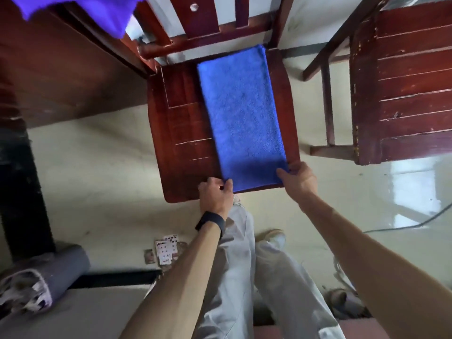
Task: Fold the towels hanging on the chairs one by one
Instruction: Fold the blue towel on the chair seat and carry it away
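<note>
A blue towel (242, 113) lies flat as a long folded strip on the seat of a dark red wooden chair (186, 133), running from the backrest to the front edge. My left hand (215, 194) pinches the towel's near left corner. My right hand (298, 178) pinches its near right corner. A second towel, purple (80, 11), hangs at the top left over a wooden edge.
Another red wooden chair (411, 81) stands to the right. A dark wooden table (61, 77) is at the left. Playing cards (166, 250) lie on the pale floor by my legs. A rolled grey mat (44, 277) is at the bottom left, a cable (415, 221) at the right.
</note>
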{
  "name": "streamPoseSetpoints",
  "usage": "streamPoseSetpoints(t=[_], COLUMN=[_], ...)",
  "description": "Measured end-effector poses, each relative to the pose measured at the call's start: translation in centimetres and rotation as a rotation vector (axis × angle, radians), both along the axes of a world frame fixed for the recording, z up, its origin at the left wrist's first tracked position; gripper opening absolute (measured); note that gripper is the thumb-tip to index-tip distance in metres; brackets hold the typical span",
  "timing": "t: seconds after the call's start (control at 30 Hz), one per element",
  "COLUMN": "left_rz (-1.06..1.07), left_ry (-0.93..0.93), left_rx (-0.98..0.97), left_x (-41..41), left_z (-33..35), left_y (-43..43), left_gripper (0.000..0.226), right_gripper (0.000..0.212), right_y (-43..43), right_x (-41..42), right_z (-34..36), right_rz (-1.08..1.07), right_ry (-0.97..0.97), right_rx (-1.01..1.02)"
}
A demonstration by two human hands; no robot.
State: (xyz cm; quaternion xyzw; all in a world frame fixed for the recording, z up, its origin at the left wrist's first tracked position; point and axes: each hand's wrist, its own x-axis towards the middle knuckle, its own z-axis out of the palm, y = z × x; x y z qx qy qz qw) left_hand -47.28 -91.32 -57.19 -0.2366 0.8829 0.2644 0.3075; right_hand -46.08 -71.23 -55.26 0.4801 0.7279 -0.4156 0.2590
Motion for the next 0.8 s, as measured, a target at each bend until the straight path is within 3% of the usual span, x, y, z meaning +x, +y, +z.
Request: streamPoseSetpoints(t=[0.1, 0.2, 0.37, 0.6, 0.7, 0.8], left_rz=[0.121, 0.253, 0.484, 0.333, 0.339, 0.316], left_ry=[-0.021, -0.088, -0.09, -0.091, -0.124, -0.188], left_rx=[0.087, 0.219, 0.365, 0.316, 0.399, 0.507], left_x=[-0.7, -0.7, 1.9, 8.3, 9.6, 9.1], left_z=[0.7, 1.7, 4.4, 7.5, 8.8, 10.3], left_y=[-0.5, -1.0, -2.3, -5.1, -6.1, -6.8], left_gripper=[0.022, 0.024, 0.023, 0.007, 0.003, 0.015], right_gripper=[0.011, 0.01, 0.022, 0.029, 0.02, 0.004], right_y=[0.6, 0.5, -0.7, -2.7, -3.7, -4.2], right_x=[0.2, 1.4, 4.8, 11.5, 13.5, 14.1], right_z=[0.8, 1.9, 3.6, 6.2, 7.5, 8.7], right_rz=[-0.123, -0.305, -0.318, -0.314, -0.22, -0.14], right_ry=[0.017, 0.089, 0.091, 0.051, 0.087, 0.134], right_rx=[-0.131, -0.312, -0.312, -0.305, -0.276, -0.285])
